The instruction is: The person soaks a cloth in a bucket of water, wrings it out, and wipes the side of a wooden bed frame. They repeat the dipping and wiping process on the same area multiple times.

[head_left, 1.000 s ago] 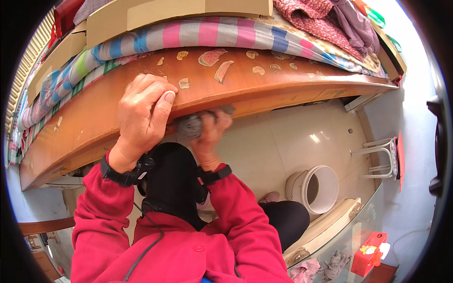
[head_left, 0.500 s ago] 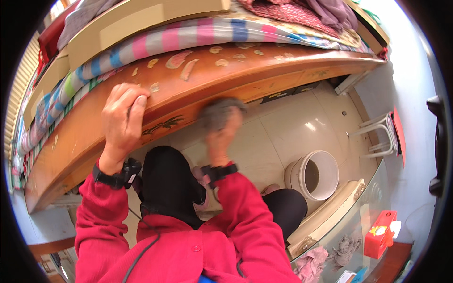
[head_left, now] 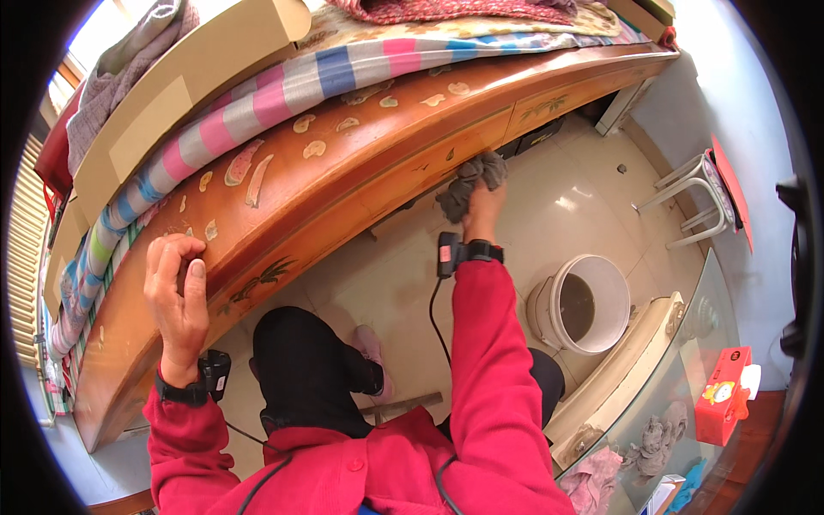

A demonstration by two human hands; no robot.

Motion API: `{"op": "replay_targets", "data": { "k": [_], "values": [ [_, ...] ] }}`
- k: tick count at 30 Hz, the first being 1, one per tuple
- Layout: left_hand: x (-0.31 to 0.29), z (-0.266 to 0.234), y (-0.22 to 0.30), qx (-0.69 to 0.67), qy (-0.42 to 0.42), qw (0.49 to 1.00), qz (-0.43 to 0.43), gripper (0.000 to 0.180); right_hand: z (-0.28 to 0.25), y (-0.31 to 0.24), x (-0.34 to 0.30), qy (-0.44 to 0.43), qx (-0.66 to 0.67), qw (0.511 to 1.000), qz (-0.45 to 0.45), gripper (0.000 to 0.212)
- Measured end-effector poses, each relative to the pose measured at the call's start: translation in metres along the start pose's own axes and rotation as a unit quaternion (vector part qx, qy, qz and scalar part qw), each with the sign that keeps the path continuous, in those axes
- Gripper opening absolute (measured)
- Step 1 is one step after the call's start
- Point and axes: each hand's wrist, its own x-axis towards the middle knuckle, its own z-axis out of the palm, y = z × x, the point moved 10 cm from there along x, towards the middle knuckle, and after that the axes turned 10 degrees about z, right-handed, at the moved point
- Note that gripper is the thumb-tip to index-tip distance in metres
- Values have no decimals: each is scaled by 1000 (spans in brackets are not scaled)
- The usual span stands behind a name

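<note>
A crumpled dark grey cloth (head_left: 472,182) is bunched in my right hand (head_left: 485,211), pressed against the lower front face of the wooden bed frame (head_left: 343,180). My left hand (head_left: 178,296) rests by the top edge of that frame further left. Its fingers are curled in, and no object shows in them. Worn stickers (head_left: 243,163) dot the frame's orange-brown top, and dark palm-tree pictures mark its front. Black straps with small devices sit on both wrists.
A white bucket (head_left: 620,296) with murky water stands on the tiled floor to the right. Behind it are a cream moulded ledge (head_left: 592,386) and a glass tabletop (head_left: 695,343) with cloths and a red tissue box (head_left: 724,395). A stool (head_left: 699,193) stands by the wall.
My right hand has carried the grey cloth to the right along the bed front. The left hand has shifted left and down in the picture as the view turned.
</note>
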Motion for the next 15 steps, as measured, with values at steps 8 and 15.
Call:
{"op": "replay_targets", "data": {
  "k": [8,15],
  "values": [
    [2,1,4,12,5,1000,17,11,14,-37,-65,49,69,995,45,50],
    [2,1,6,17,0,1000,18,11,98,-72,-176,-65,-284,911,-292,88]
  ]
}}
